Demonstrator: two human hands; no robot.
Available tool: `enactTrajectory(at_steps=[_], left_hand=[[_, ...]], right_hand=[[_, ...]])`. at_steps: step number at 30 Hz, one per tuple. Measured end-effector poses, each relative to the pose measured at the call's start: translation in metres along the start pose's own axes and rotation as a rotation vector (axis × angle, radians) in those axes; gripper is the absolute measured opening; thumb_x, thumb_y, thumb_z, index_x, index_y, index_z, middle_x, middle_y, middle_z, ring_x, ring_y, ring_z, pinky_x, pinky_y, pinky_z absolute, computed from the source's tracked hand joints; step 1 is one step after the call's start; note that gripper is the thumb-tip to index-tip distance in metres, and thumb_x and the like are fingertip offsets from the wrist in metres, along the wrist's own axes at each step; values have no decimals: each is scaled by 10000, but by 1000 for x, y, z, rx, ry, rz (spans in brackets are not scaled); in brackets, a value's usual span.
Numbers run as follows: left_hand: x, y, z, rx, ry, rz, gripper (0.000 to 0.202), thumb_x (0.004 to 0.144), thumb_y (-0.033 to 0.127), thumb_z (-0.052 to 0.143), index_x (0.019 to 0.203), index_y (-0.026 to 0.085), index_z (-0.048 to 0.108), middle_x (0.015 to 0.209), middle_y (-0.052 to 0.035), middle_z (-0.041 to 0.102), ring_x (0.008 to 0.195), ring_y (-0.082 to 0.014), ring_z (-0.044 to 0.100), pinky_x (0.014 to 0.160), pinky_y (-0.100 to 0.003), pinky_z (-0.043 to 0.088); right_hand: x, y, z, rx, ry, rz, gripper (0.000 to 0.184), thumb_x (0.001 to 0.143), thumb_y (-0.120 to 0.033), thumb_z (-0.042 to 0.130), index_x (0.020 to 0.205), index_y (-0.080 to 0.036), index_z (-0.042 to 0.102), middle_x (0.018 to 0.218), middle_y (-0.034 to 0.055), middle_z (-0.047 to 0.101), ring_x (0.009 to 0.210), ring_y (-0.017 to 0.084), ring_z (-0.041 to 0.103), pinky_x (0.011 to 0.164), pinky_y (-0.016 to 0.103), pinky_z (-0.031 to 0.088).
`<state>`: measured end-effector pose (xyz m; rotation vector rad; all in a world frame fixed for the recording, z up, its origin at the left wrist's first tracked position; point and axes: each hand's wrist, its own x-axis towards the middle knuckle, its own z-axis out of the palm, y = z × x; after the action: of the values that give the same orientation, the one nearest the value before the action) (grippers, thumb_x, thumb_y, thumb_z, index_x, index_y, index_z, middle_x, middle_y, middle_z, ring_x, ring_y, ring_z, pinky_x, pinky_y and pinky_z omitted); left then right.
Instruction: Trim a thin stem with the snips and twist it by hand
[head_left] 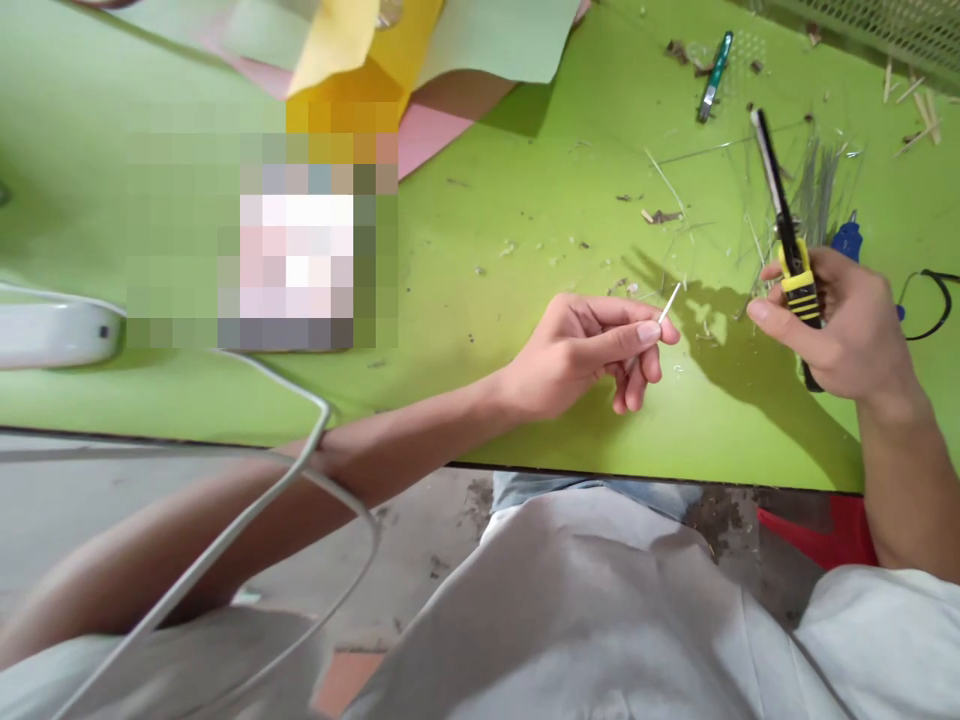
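My left hand [592, 350] is closed in a pinch above the green table, with a short thin white stick [670, 302] between thumb and forefinger. The stick's upper end points up and to the right. To the right, my right hand [847, 315] is wrapped around a long hand tool [799, 290] with a yellow-and-black striped grip. Its slim dark front part points up and away from me; its exact kind is unclear. The two hands are apart. Beyond the right hand lies a bundle of thin grey wires [819, 185], beside a blue object [848, 238] partly covered by that hand.
Scraps and loose wires litter the green table [480, 230]. A green-handled cutter [716, 76] lies at the back, near a perforated green basket [885, 35]. Coloured paper sheets [495, 50] are at the back left. A white cable [300, 470] crosses my left forearm.
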<state>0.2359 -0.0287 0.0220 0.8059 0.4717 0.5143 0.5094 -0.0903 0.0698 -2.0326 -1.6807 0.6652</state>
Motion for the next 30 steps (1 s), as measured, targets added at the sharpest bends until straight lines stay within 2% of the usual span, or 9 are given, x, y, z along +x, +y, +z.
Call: enactTrajectory(at_steps=[3,8,11,13,15,17,20,26,30], left_hand=[[2,-2,0,33,63,52,295,808,339,961,886,113,787,656,1,742,466,-109,676,421,-180,548],[5,-6,-1,99,111,91,377,786,432,985,911,122,811,700,-11,765,526,-123,718,461,-190,578],[5,-8,-2,121,112,100,444,767,507,992,929,128,827,736,-30,792,570,-136,748,493,-191,594],[5,-9,-3,140,103,96,467,762,537,989,936,131,836,749,-42,804,581,-144,756,506,-198,603],[4,-9,-3,176,84,92,469,773,550,979,943,134,846,754,-55,813,581,-150,757,509,-206,609],[3,-10,-3,241,53,90,463,796,562,959,942,135,853,765,-75,824,591,-160,766,521,-216,623],[0,-11,-3,353,5,88,462,824,578,932,932,135,859,784,-99,835,617,-173,783,557,-227,649],[-3,-14,-2,569,22,172,326,883,459,898,962,144,873,778,-93,834,640,-170,780,612,-236,659],[-2,-13,0,778,247,397,233,887,383,879,844,156,852,743,-64,814,622,-134,735,608,-212,610]], right_hand=[[7,7,3,-182,295,30,604,723,-659,811,1125,-220,705,963,77,755,837,289,706,841,497,595],[23,33,-1,-438,492,46,806,712,-628,866,1340,-150,700,1162,174,788,989,371,762,974,618,599],[29,43,-2,-557,599,-133,987,821,-787,765,1554,-152,584,1519,253,647,1388,497,624,1164,773,433],[27,38,3,-496,655,-334,898,961,-815,599,1585,-170,572,1594,253,589,1484,501,550,1194,788,393],[20,24,13,-266,573,-565,717,1052,-703,571,1556,-195,610,1514,203,673,1448,408,614,1183,658,501],[9,5,26,-45,400,-762,510,1037,-549,716,1453,-255,687,1272,111,807,1196,295,765,1042,495,628],[-6,-15,43,107,231,-891,237,988,-260,815,1220,-266,762,1013,27,845,924,201,796,863,358,656],[-14,-17,44,230,135,-811,129,967,-141,738,957,-269,727,837,-4,780,731,163,723,705,321,613],[-10,-13,39,148,151,-713,118,988,-186,695,889,-246,673,794,-12,737,695,145,698,688,299,592]])
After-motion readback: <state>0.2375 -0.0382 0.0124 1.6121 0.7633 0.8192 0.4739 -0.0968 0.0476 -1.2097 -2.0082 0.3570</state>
